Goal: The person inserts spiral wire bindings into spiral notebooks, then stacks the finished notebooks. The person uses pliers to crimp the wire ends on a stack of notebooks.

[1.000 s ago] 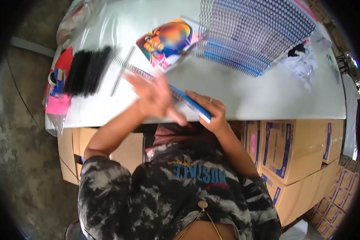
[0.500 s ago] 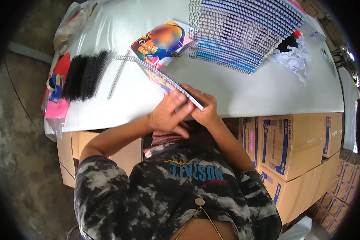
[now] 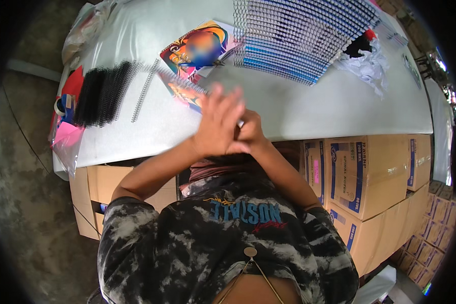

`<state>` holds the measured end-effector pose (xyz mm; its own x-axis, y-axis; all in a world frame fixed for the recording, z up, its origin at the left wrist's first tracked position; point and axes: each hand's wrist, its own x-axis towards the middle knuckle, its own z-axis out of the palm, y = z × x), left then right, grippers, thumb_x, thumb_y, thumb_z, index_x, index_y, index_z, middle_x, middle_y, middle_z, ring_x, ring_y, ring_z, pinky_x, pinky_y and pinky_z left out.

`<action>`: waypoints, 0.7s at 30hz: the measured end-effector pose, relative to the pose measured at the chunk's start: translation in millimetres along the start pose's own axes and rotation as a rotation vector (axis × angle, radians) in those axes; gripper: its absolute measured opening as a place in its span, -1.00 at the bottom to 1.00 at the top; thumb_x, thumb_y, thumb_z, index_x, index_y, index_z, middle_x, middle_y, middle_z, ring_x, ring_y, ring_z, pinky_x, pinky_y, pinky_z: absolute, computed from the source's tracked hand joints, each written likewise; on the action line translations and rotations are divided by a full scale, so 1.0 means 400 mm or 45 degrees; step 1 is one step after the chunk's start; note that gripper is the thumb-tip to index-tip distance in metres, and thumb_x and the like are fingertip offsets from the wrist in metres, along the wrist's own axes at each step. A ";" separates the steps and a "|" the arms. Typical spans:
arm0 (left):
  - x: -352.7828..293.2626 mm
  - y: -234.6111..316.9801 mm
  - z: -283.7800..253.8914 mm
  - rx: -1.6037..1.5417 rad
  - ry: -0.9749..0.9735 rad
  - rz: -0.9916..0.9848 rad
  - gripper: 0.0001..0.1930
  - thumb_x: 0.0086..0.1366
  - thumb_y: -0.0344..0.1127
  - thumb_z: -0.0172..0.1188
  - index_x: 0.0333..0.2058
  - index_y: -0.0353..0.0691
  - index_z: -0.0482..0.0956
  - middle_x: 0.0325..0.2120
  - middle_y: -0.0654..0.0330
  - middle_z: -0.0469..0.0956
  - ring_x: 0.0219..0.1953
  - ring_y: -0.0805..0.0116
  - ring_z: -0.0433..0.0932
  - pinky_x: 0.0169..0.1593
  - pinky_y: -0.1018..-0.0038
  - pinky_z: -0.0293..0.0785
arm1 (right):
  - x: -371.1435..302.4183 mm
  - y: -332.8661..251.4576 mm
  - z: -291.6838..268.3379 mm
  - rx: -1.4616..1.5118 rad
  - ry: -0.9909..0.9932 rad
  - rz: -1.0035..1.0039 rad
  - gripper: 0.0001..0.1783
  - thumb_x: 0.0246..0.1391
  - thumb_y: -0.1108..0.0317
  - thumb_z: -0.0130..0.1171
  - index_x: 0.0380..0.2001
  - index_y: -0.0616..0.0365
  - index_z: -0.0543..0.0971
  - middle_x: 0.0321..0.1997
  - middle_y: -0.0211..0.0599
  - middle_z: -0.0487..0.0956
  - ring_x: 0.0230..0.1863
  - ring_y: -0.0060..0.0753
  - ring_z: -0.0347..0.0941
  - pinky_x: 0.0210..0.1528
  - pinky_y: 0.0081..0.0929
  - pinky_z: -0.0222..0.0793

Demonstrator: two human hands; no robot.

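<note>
A spiral notebook (image 3: 187,95) with a colourful cover is held on edge over the near side of the table. Along its upper edge runs a thin wire coil (image 3: 183,79), whose far end sticks out past the pages. My left hand (image 3: 218,121) lies across the notebook's near part with fingers stretched out, slightly blurred, and hides much of the coil. Behind it, my right hand (image 3: 252,129) is closed round the notebook's near end; its fingertips are mostly hidden. Just beyond lies another notebook (image 3: 197,48) with a bright illustrated cover, and blue-handled pliers (image 3: 202,64) rest on it.
Black wire coils (image 3: 101,96) lie massed at the left, with a single loose coil (image 3: 146,91) beside them. A blue tape dispenser (image 3: 66,107) sits near the left edge. Rows of spiral-bound notebooks (image 3: 294,40) cover the far right. Cardboard boxes (image 3: 370,172) stand below the table's front edge.
My left hand has slid up and forward along the coil, its fingers now straighter and covering more of the notebook. My right hand has shifted slightly left, still gripping the notebook's near end.
</note>
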<state>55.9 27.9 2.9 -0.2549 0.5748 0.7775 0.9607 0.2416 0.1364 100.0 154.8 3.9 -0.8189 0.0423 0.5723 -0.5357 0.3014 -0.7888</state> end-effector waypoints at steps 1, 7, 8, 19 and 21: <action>-0.086 -0.004 0.037 -0.133 -0.119 0.079 -0.03 0.07 0.42 -0.15 0.20 -0.34 -0.01 0.19 -0.21 -0.04 0.23 -0.35 -0.14 0.17 -0.20 -0.23 | -0.001 0.011 0.004 0.035 0.021 0.070 -0.49 -0.13 0.48 0.13 0.00 0.19 0.42 -0.08 -0.09 0.52 -0.10 -0.06 0.49 -0.10 -0.37 0.43; 0.149 0.120 -0.138 -0.414 -0.151 -0.359 -0.31 0.18 -0.41 0.06 0.20 -0.48 -0.09 0.19 -0.36 -0.09 0.24 -0.24 -0.01 0.23 0.16 0.01 | 0.055 -0.063 0.026 0.096 0.269 -0.421 -0.28 -0.02 0.22 0.07 0.21 0.23 0.13 0.30 0.02 0.07 0.30 0.05 0.01 0.25 -0.01 -0.12; 0.170 0.125 -0.183 -0.422 -0.169 -0.446 -0.41 0.18 -0.46 0.04 0.15 -0.47 0.05 0.12 -0.30 0.10 0.17 -0.15 0.15 0.16 0.21 0.15 | 0.078 -0.098 -0.004 -0.029 0.199 -0.423 -0.25 -0.05 0.12 0.09 0.19 0.23 0.16 0.28 0.00 0.08 0.29 0.06 0.00 0.25 0.03 -0.19; 0.253 -0.030 -0.213 -1.480 0.000 -1.154 -0.82 0.19 -0.43 0.15 -0.23 -0.34 0.56 -0.32 0.27 0.56 -0.29 0.62 0.44 -0.17 0.66 0.36 | 0.204 -0.214 -0.175 0.210 -0.129 0.501 -0.82 -0.01 0.39 0.20 -0.38 0.31 0.54 -0.45 -0.29 0.56 -0.38 -0.68 0.44 -0.33 -0.63 0.36; 0.269 -0.038 -0.216 -1.480 -0.071 -1.118 -0.82 0.19 -0.43 0.15 -0.23 -0.34 0.56 -0.32 0.27 0.55 -0.30 0.62 0.43 -0.19 0.67 0.36 | 0.196 -0.200 -0.167 0.340 0.026 0.443 -0.84 -0.09 0.51 0.25 -0.39 0.33 0.52 -0.44 -0.32 0.56 -0.37 -0.66 0.44 -0.29 -0.64 0.38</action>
<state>23.5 18.4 137.4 -0.7723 0.6138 0.1637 0.0348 -0.2165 0.9757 92.4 197.5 126.8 -0.9573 0.1178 0.2642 -0.2650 0.0090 -0.9642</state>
